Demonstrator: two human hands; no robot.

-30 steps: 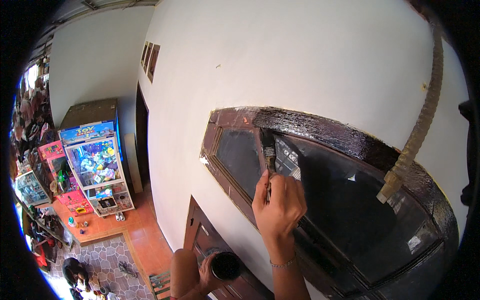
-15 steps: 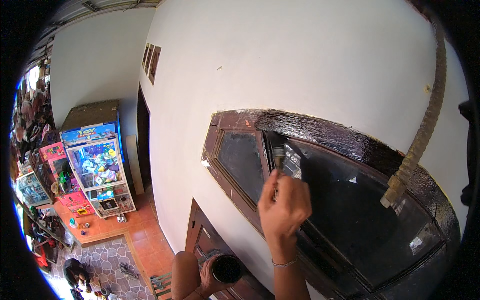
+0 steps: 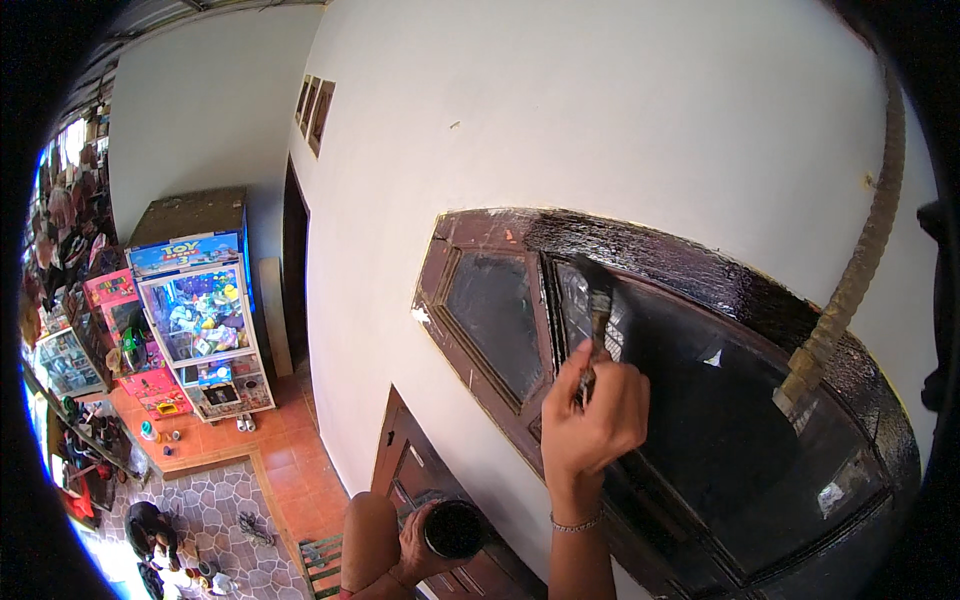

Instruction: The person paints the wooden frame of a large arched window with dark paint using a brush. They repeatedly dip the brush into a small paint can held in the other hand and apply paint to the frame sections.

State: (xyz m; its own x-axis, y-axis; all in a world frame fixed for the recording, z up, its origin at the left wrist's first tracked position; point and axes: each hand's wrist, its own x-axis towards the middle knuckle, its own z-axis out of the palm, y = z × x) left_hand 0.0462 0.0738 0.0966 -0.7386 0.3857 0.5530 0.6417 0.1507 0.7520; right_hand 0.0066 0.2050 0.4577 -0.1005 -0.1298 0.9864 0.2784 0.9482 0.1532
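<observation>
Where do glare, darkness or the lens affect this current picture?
Head view: black fisheye rim closes off the corners; the lower-left edge burns out to white. Head view: highlights streak the dark frame, the glass pane carries reflections. Head view: the container in the left hand is too dark inside for detail.

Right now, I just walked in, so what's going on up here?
The right hand holds a paintbrush, its bristles near the upper left corner of a large dark pane; whether they touch anything is unclear. The left hand has a round dark container in its grip, the opening facing the camera. Along the arched wooden frame, much of the top looks glossy and nearly black, while the left end is duller brown.
</observation>
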